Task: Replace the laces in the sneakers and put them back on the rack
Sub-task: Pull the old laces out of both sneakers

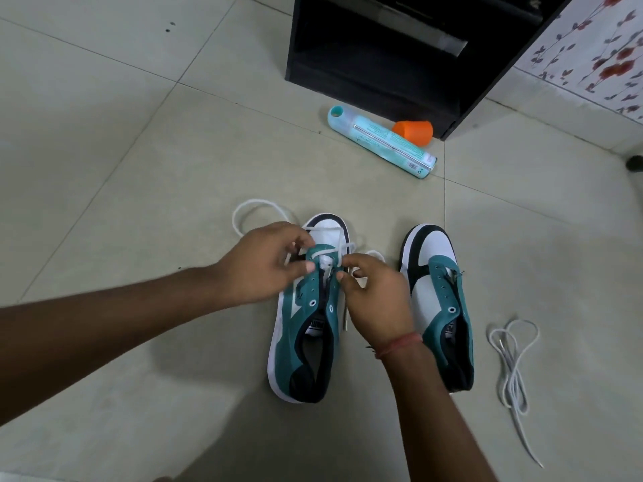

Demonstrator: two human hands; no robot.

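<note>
sneakers first: the left sneaker [306, 318] sits on the tiled floor [139, 168] right under my hands, toe pointing away from me, and the right sneaker [438, 300] stands just beside it, on its right, with bare eyelets and no lace at all. i'm at the lacing step on the left one, and only at the start of it, since the white lace [323, 253] crosses just the eyelets nearest the toe and the lower ones toward the tongue are still empty.

my left hand [268, 262] has its fingers curled in and pinches one run of the lace by the left row of eyelets; a slack loop of it trails off past the toe. my right hand [375, 300] is curled too, thumb and forefinger pinching the other end at the right row.

next, i reckon, each end needs feeding through the following eyelet and pulling even, which takes a firm pinch close to the tip so it doesn't buckle.

the spare lace [511, 370] lies in a loose bundle on the floor to the right of the right sneaker, waiting its turn. the dark rack [382, 64] stands well beyond the shoes, with a teal bottle [382, 140] lying near its foot and an orange cup [414, 132] touching it.
</note>
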